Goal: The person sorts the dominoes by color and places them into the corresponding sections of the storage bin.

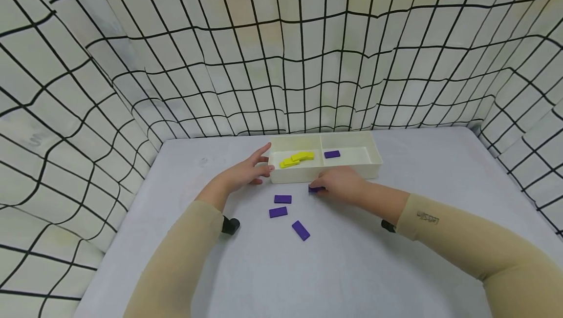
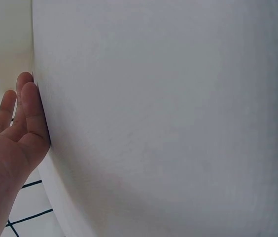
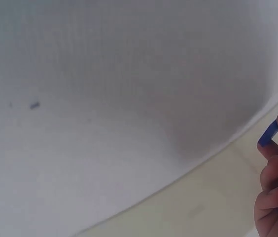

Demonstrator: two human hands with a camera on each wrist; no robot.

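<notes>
My right hand (image 1: 342, 184) pinches a purple rectangular block (image 1: 314, 189) between thumb and fingers, just in front of the white two-part box (image 1: 290, 176). Seen from the right wrist, that block (image 3: 268, 134) looks blue and stands on edge in the fingertips. My left hand (image 1: 243, 174) touches the left end of the box, its fingers spread. In the left wrist view the same hand (image 2: 18, 133) shows loosely extended fingers. Several yellow blocks (image 1: 302, 156) lie piled in the left compartment. One purple block (image 1: 332, 154) lies in the right compartment.
On the white table (image 1: 352, 269), three more purple blocks lie in front of the box: an upper one (image 1: 283, 199), a middle one (image 1: 278, 212) and a slanted one (image 1: 301, 230). Black-lined netting (image 1: 303, 64) over white walls encloses the table's back and sides.
</notes>
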